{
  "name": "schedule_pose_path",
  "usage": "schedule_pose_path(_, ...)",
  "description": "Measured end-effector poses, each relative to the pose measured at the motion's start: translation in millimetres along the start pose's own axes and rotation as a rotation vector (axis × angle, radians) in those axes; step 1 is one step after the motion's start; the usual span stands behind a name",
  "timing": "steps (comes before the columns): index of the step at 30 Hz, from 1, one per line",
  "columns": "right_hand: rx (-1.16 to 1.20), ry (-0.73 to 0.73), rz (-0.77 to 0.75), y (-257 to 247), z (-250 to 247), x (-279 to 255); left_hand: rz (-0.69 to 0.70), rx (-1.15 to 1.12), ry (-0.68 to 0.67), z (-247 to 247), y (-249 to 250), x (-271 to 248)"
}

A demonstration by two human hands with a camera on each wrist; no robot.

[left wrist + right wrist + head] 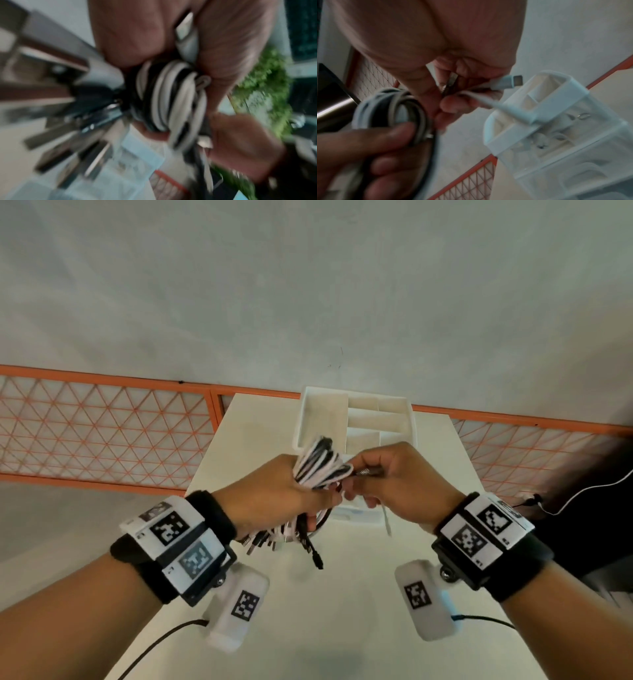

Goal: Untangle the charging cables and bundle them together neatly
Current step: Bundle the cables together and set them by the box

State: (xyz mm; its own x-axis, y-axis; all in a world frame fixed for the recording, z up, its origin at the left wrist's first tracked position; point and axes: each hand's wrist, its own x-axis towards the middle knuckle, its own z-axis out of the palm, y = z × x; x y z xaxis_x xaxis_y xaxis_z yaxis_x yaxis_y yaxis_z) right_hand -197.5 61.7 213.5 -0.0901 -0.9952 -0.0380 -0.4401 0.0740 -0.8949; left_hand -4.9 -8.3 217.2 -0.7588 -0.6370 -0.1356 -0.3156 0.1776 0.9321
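A folded bundle of black and white charging cables (pixel 320 465) is held above the white table (pixel 342 611). My left hand (pixel 274 494) grips the bundle around its middle; loops stick out above the fist and several plug ends (pixel 274 541) hang below it. The coils (pixel 171 97) fill the blurred left wrist view. My right hand (pixel 394 474) pinches a dark cable end with a metal plug (pixel 368 472) right beside the bundle. A white cable with a plug (pixel 510 82) also runs through the right hand's fingers (pixel 453 104), and the coils (pixel 392 106) show at lower left.
A white divided organiser tray (pixel 356 419) stands on the table behind the hands, with small items in one compartment (pixel 544 139). An orange lattice railing (pixel 102 429) runs behind the table. A thin white wire (pixel 582 498) lies at the right edge.
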Motion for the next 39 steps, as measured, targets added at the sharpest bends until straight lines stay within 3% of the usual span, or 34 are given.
schedule_pose_path(5,0.016,0.227,0.069,-11,21,1,-0.046,0.023,0.186,13,-4,8)
schedule_pose_path(8,-0.057,0.304,0.017,-14,31,-2,-0.123,-0.035,0.265,12,-6,12)
schedule_pose_path(13,0.029,0.305,-0.081,-16,35,-11,-0.092,-0.193,0.292,8,-7,12)
schedule_pose_path(18,0.262,0.325,-0.103,-17,32,-21,-0.075,-0.559,0.375,2,-9,12)
schedule_pose_path(21,0.316,0.338,-0.145,-18,36,-25,-0.049,-0.55,0.408,3,-7,12)
schedule_pose_path(27,0.191,0.38,-0.145,-17,43,-15,-0.019,-0.587,0.393,7,-4,12)
schedule_pose_path(35,0.363,0.408,-0.093,-27,48,-10,0.014,-0.739,0.32,11,-1,7)
schedule_pose_path(39,-0.038,0.452,-0.34,-17,57,-9,0.043,-0.637,0.308,12,0,6)
